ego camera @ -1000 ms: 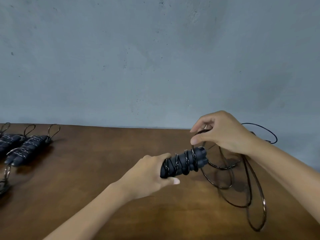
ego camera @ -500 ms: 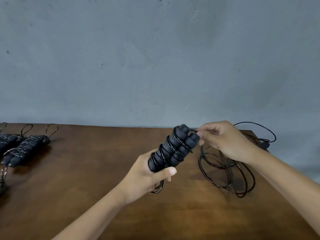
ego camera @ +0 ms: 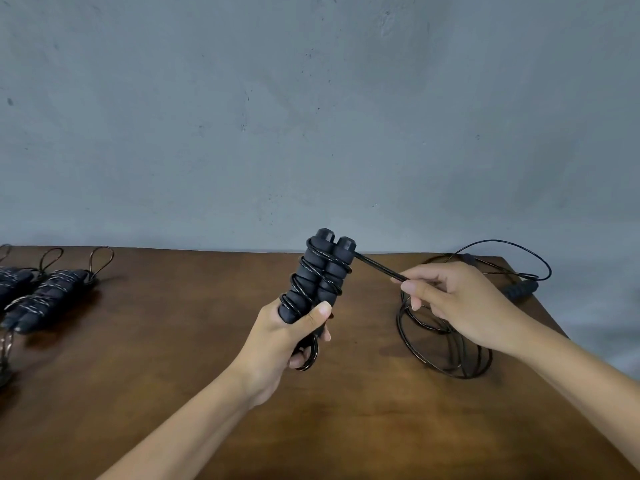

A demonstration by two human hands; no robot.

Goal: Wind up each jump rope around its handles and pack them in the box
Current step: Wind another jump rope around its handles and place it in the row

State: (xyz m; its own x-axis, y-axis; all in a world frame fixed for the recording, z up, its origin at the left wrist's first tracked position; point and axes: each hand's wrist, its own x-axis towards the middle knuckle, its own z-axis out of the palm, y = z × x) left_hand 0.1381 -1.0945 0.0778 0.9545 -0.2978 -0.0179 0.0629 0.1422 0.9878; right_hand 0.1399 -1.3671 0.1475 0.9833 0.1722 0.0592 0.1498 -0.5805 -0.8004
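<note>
The left hand (ego camera: 277, 337) grips the paired black handles (ego camera: 317, 275) upright above the counter (ego camera: 173, 358), rope coiled round them. The right hand (ego camera: 460, 303) pinches the taut rope (ego camera: 379, 267) just beside the handles' tops. Wound jump ropes (ego camera: 45, 292) lie far left.

Wooden table (ego camera: 145, 382): dark brown top, glossy, grain visible; darker blotches near centre and front. Far edge runs straight along the wall; right far corner visible, the right edge slanting toward the viewer. Soft shadows lie on the top at left and right.

Wall (ego camera: 311, 116) behind: blue-grey, matte, mottled, with small dark specks and faint scuffs. It meets the table's far edge.
</note>
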